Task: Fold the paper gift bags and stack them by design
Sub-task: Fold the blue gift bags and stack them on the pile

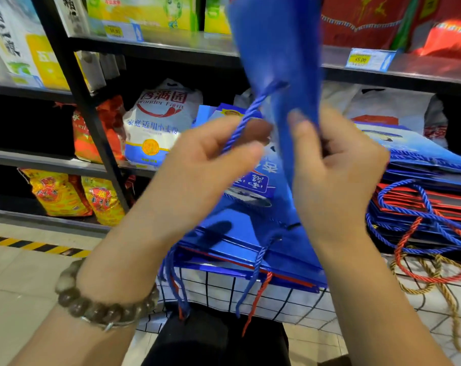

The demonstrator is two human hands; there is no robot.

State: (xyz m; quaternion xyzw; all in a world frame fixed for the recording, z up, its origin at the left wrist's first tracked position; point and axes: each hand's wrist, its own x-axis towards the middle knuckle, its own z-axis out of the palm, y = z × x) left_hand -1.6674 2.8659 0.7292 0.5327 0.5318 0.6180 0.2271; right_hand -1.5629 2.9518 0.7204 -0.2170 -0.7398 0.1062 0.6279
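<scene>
A blue paper gift bag (277, 54) is held up in front of me, blurred by motion. My right hand (335, 170) pinches its lower edge between thumb and fingers. My left hand (197, 165) holds the bag's blue rope handle (246, 117) between its curled fingers. Below my hands lies a stack of flat blue bags (250, 233) with red-edged ones under it. To the right stands a second stack of folded blue and red bags (422, 180) with blue, red and gold rope handles hanging off it.
The stacks rest on a white cloth with a black grid (290, 294). Behind are black metal shelves (86, 107) with flour sacks (158, 128), rice bags and red gift boxes (369, 19). A tiled floor with a yellow-black stripe (34, 245) is at the left.
</scene>
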